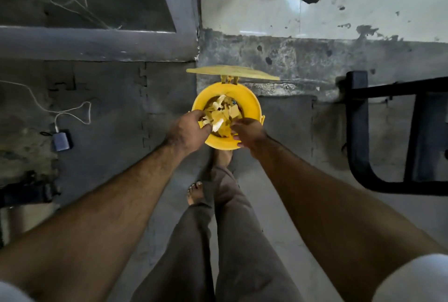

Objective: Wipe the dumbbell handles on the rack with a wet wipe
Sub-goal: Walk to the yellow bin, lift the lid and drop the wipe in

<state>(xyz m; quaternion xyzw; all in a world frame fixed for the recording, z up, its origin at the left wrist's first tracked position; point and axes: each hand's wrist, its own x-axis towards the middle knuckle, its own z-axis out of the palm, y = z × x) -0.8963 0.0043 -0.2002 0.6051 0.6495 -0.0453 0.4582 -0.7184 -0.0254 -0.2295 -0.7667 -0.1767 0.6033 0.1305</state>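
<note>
bin (pixel 252 107) lid up, crumpled wipes (pixel 224 113) inside | left hand (pixel 189 129) pinched wipe (pixel 217 125) at near rim; right hand (pixel 248 133) loosely curled, empty | we judged: drop it well inside | dumbbells unseen

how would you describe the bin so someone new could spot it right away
Look where the dark floor mats meet the stained wall base, straight ahead of the person's bare feet. The yellow bin stands there, round, its flip lid raised, crumpled wipes inside. It is the only bright yellow thing in view.
</note>
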